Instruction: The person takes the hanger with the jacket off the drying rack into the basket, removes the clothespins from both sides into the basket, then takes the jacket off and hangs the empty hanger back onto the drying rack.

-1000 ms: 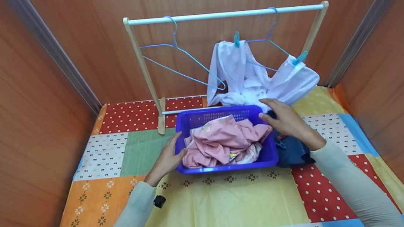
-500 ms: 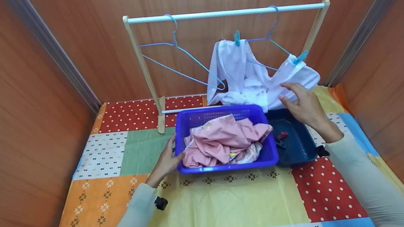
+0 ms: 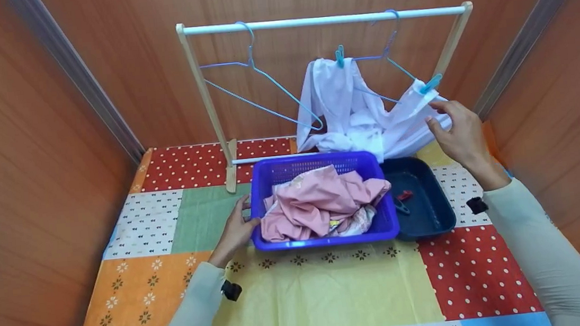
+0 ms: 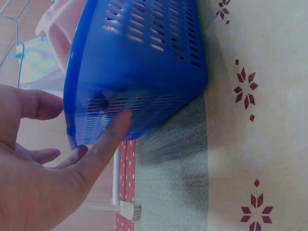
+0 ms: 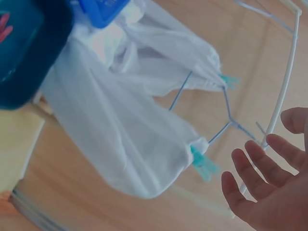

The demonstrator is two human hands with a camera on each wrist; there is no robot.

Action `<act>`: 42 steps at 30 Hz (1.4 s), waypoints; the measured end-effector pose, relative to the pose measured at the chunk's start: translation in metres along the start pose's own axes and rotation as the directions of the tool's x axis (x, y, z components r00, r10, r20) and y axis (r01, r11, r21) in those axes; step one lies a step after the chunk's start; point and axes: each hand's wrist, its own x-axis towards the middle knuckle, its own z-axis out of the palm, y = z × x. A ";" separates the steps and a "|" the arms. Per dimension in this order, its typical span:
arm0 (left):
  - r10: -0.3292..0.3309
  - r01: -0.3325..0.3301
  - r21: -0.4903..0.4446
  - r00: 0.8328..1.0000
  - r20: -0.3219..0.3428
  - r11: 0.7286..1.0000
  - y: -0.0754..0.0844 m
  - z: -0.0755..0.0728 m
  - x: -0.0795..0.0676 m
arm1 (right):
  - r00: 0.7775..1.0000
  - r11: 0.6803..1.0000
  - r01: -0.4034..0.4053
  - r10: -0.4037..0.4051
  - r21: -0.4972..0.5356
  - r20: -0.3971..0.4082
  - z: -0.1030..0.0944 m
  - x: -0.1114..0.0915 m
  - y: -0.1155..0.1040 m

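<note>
Loosely bent right hand [image 3: 461,133] near garment [image 3: 336,92]

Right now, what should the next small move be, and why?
Probably bring the open right hand to the crumpled pink fabric in the purple perforated plastic basket: the white cloth garment is already clipped up with teal plastic clothespins, while the thin blue hanger beside it hangs bare.

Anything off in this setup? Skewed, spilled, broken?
The white garment looks askew: pinned by two teal clothespins to a hanger, it sags and bunches between them rather than hanging flat. That hanger also sits turned at an angle to the rail. I see no spill or damage.
</note>
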 end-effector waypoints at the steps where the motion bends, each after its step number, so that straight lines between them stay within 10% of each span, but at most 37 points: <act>1: -0.007 0.007 0.000 1.000 -0.004 1.000 0.000 0.000 0.000 | 1.000 1.000 -0.016 0.016 -0.003 -0.001 -0.001 0.001 0.002; 20: -0.092 0.095 -0.082 0.995 0.041 0.992 -0.002 -0.007 0.003 | 0.986 0.986 -0.161 0.159 -0.053 -0.046 0.001 0.035 0.054; 42: -0.060 0.069 -0.148 0.996 0.063 0.987 -0.003 -0.011 0.004 | 0.941 0.964 -0.261 0.264 -0.041 0.213 0.019 0.054 0.073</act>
